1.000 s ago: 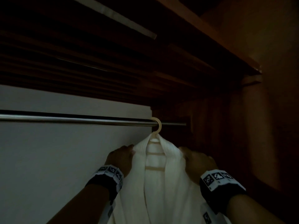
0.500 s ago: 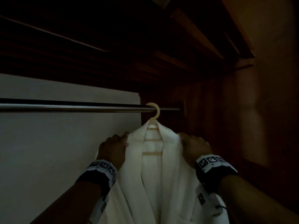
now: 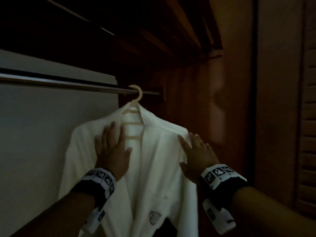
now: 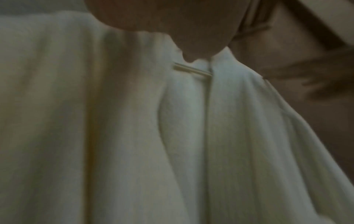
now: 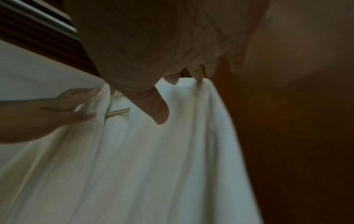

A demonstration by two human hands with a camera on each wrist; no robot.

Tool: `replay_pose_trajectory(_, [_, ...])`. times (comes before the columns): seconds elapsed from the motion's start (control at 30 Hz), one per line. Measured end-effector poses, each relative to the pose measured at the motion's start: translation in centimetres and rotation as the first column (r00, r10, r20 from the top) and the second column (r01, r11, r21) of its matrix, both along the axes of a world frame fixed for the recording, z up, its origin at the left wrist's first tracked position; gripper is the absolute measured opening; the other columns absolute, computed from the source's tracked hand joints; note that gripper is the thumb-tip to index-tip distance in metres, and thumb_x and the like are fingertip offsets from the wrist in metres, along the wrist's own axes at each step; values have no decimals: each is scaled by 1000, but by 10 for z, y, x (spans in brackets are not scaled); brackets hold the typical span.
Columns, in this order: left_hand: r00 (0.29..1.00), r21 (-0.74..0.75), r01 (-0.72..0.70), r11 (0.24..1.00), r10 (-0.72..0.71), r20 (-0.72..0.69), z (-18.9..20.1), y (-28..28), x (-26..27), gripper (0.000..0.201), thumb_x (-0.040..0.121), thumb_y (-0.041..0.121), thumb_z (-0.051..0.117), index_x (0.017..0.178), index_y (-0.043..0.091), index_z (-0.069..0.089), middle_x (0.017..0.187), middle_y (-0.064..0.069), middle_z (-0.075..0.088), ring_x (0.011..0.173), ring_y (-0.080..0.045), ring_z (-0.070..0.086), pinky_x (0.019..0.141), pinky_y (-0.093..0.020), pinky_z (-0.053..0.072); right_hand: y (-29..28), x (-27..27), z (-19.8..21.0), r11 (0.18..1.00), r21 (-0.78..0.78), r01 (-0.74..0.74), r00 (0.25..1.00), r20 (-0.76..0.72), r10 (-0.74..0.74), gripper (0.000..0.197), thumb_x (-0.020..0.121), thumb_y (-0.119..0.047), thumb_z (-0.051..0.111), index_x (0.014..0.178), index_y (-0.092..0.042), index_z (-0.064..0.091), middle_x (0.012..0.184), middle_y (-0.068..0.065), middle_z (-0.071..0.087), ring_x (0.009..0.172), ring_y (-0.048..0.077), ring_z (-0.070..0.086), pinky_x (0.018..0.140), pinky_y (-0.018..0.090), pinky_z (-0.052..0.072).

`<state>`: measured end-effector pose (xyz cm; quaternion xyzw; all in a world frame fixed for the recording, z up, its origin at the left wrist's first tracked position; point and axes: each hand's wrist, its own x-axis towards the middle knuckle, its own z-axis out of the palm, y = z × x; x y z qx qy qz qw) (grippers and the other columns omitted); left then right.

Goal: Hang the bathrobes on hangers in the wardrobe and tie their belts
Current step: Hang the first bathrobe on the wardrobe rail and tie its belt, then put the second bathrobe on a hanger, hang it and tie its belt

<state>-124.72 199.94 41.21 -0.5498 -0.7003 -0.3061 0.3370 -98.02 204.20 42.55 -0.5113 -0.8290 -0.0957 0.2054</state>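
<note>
A white bathrobe (image 3: 153, 168) hangs on a pale wooden hanger (image 3: 135, 100), whose hook sits over the metal rail (image 3: 68, 83) inside the wardrobe. My left hand (image 3: 111, 144) lies flat with straight fingers on the robe's left lapel, beside the hanger's rungs. My right hand (image 3: 195, 151) lies spread on the robe's right shoulder, fingers straight. In the right wrist view its fingertips (image 5: 199, 78) touch the shoulder's top edge, and a hanger rung (image 5: 117, 112) shows at the collar. The left wrist view shows the robe (image 4: 95, 121) close up, blurred. No belt is in view.
A dark wooden wardrobe side wall (image 3: 230, 117) stands just right of the robe. Slatted wood (image 3: 119, 31) runs overhead. A pale back panel (image 3: 42, 134) fills the left. A louvred door (image 3: 307, 117) is at the far right.
Both hands have let go of the collar near the hanger's neck, slid down and now lie flat on the robe's front. The robe's shoulders are spread wider on the hanger.
</note>
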Motion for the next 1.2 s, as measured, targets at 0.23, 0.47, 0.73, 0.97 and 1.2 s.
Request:
replay_pose_trajectory(0.23, [815,-51,561,827,-562,-144,3,-19,246,55,86,36,50,139,25,41,145,-5,35,133,-27,30,114,-53,14,-115,239,-9,908,-247,337,923,-105,-371,38,91,-47,49,127,-35,53,125,-3,60,108,22,60,84,35,51])
replay_pose_trajectory(0.47, [36,-285,958,21,-998,47,-36,-142,607,37,83,42,38,96,23,68,107,2,59,99,-21,54,90,-34,42,-412,544,-69,512,-320,797,507,-106,-855,30,87,-42,44,100,-24,64,106,-1,64,103,25,62,86,36,51])
replay_pose_trajectory(0.73, [-597,-431,617,-659,-748,289,-128,-518,952,13,87,19,65,90,31,67,103,13,57,91,-6,58,81,-29,47,-938,680,-149,-293,-461,838,-400,-152,-904,22,88,-39,53,100,-29,68,109,-2,68,100,22,63,80,28,49])
replay_pose_trajectory(0.97, [-835,-566,117,-816,-389,388,-183,-854,1076,16,86,26,67,86,40,59,103,7,58,92,-11,59,86,-30,46,-1209,600,-190,-689,-482,541,-822,-131,-554,24,90,-38,54,106,-27,69,112,1,69,102,22,64,83,28,51])
replay_pose_trajectory(1.2, [-885,-693,-229,-683,-149,440,-223,-1089,1093,13,94,41,50,100,36,60,107,11,51,91,-6,58,82,-28,47,-1333,548,-223,-792,-545,274,-960,-112,-255,20,86,-41,54,96,-33,68,102,-4,69,91,19,65,81,32,54])
